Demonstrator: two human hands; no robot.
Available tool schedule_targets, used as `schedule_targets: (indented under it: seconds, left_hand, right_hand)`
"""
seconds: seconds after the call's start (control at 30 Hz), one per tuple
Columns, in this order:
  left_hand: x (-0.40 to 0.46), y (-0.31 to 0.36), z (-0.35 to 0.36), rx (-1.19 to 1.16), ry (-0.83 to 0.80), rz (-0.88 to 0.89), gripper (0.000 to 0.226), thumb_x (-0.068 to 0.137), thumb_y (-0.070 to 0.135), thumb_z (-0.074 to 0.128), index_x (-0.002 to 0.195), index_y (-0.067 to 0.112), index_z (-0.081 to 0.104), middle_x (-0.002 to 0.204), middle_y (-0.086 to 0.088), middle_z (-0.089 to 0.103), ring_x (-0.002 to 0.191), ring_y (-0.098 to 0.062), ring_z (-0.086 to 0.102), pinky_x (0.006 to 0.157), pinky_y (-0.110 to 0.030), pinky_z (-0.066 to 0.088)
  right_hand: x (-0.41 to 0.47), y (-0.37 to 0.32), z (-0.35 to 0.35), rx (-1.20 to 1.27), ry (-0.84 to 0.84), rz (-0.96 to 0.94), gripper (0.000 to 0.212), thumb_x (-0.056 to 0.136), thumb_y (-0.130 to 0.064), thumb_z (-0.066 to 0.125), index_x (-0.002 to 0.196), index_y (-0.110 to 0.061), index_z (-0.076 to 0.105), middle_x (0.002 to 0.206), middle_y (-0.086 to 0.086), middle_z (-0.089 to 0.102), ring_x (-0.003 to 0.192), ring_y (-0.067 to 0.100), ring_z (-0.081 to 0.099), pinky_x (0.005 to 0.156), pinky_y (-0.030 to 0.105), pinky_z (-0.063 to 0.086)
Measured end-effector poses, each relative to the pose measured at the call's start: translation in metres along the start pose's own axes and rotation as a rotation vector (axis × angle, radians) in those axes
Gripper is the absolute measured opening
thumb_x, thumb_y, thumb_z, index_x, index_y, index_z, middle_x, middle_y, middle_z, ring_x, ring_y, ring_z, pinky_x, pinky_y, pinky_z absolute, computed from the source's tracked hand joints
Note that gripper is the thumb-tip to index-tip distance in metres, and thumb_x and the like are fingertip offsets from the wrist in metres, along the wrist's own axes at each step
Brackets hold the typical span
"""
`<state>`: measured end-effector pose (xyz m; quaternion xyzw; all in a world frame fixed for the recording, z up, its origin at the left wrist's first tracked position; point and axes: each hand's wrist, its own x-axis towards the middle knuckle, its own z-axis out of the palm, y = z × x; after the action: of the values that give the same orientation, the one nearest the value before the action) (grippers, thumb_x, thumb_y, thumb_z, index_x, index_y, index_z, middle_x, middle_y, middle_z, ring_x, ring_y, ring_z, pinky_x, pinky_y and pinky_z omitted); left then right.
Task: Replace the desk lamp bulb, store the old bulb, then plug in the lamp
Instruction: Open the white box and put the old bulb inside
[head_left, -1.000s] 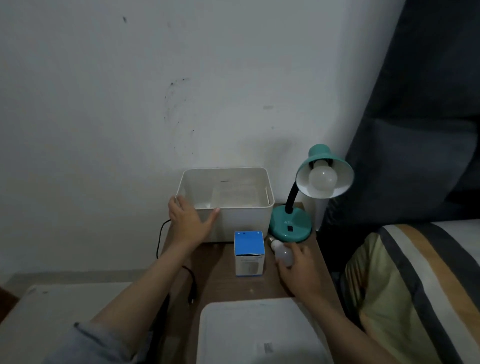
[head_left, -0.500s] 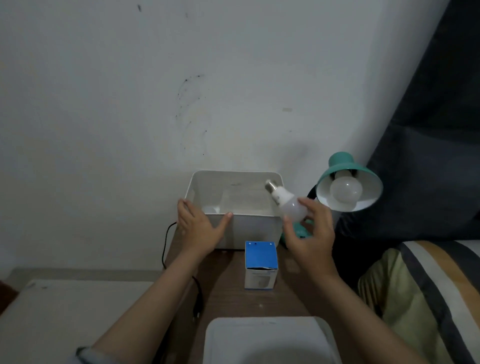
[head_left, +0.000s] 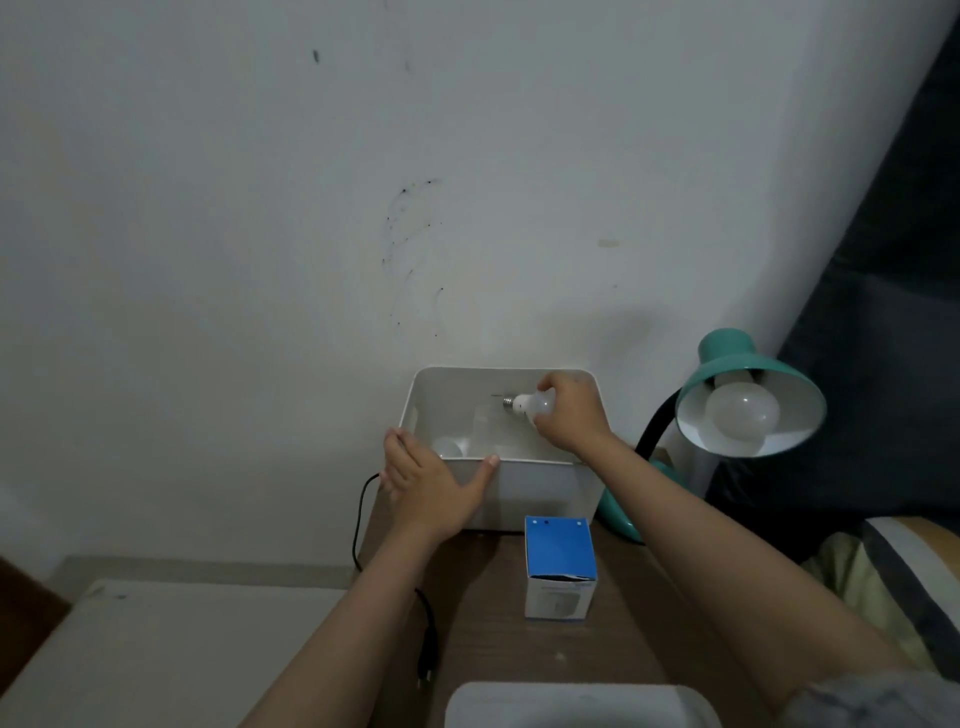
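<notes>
Holding old bulb (head_left: 532, 407) in R hand (head_left: 571, 415) over bin (head_left: 540, 488) at desk's back edge, axis horizontal, cap pointing left; L hand (head_left: 431, 488) bracing bin's front-left corner, fingers spread.

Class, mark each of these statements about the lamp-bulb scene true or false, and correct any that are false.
1. The right hand holds a bulb inside the white bin. True.
2. The left hand grips the blue box. False: it rests on the bin's front left corner.
3. The teal lamp has no bulb fitted. False: a bulb sits in its shade.
4. The black plug lies loose on the desk. True.
</notes>
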<state>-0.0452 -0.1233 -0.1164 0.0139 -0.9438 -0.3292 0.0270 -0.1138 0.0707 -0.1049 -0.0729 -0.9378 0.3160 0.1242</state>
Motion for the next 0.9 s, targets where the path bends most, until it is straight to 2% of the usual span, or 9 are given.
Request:
schedule_targets:
  seconds: [0.17,0.33,0.43,0.5,0.6,0.67,0.8,0.9]
  left_hand:
    - [-0.001,0.0,0.0,0.013,0.003,0.01,0.118,0.074,0.074,0.045,0.14,-0.004,-0.015,0.152,-0.02,-0.014,0.142,-0.034,-0.007,0.115,-0.05,0.0]
    - [-0.002,0.0,-0.002,0.033,-0.01,0.005,0.119,0.074,0.075,0.043,0.14,-0.004,-0.016,0.152,-0.02,-0.014,0.142,-0.035,-0.006,0.116,-0.05,0.001]
    - [-0.002,0.002,-0.006,0.062,-0.031,-0.006,0.119,0.073,0.077,0.042,0.14,-0.003,-0.014,0.152,-0.02,-0.013,0.142,-0.035,-0.005,0.116,-0.05,0.003]
    - [-0.003,0.004,-0.01,0.089,-0.049,-0.026,0.118,0.072,0.079,0.042,0.141,0.0,-0.013,0.153,-0.02,-0.012,0.142,-0.035,-0.003,0.116,-0.049,0.006]
    - [-0.007,0.008,-0.017,0.114,-0.087,-0.047,0.114,0.074,0.076,0.042,0.142,0.007,-0.019,0.153,-0.021,-0.016,0.142,-0.036,-0.006,0.115,-0.049,0.006]
    - [-0.015,0.013,-0.02,0.071,-0.053,-0.042,0.107,0.08,0.067,0.045,0.142,0.009,-0.021,0.152,-0.025,-0.016,0.142,-0.04,-0.006,0.115,-0.05,0.007]
    - [-0.059,0.019,-0.026,-0.021,0.039,0.045,0.095,0.086,0.051,0.051,0.143,0.002,-0.007,0.152,-0.027,-0.007,0.141,-0.04,0.002,0.116,-0.049,0.011]
    - [-0.111,0.007,-0.022,-0.054,0.019,0.097,0.086,0.085,0.046,0.055,0.143,0.001,0.009,0.151,-0.028,0.003,0.141,-0.039,0.008,0.115,-0.049,0.017]
  right_hand:
    - [0.005,-0.001,-0.001,-0.036,0.0,0.0,0.037,0.077,-0.017,0.064,0.113,-0.009,0.061,0.117,0.019,0.06,0.104,0.031,0.058,0.082,0.029,0.044]
    - [-0.007,-0.009,-0.015,-0.027,-0.032,-0.009,0.053,0.078,-0.012,0.064,0.129,-0.008,0.05,0.128,0.02,0.048,0.122,0.03,0.044,0.094,0.031,0.041]
    - [-0.028,-0.02,-0.03,0.008,-0.015,-0.036,0.053,0.08,-0.015,0.064,0.13,-0.013,0.046,0.127,0.017,0.043,0.117,0.03,0.047,0.087,0.031,0.042]
    - [-0.049,-0.027,-0.041,0.031,0.024,-0.09,0.051,0.081,-0.017,0.064,0.129,-0.015,0.046,0.126,0.014,0.044,0.11,0.026,0.05,0.081,0.027,0.041]
    - [-0.095,-0.037,-0.058,0.074,0.08,-0.176,0.046,0.082,-0.019,0.065,0.125,-0.016,0.05,0.121,0.006,0.047,0.102,0.016,0.051,0.082,0.019,0.036]
    - [-0.131,-0.038,-0.067,0.109,0.088,-0.195,0.045,0.081,-0.019,0.067,0.124,-0.016,0.053,0.116,0.0,0.048,0.099,0.008,0.048,0.085,0.019,0.037]
    - [-0.206,-0.023,-0.077,0.135,0.053,-0.178,0.043,0.08,-0.018,0.069,0.121,-0.016,0.057,0.113,-0.002,0.051,0.102,0.007,0.049,0.09,0.022,0.04]
    - [-0.262,-0.004,-0.075,0.116,0.008,-0.127,0.041,0.08,-0.019,0.07,0.119,-0.016,0.059,0.111,-0.003,0.054,0.102,0.005,0.05,0.086,0.013,0.034]
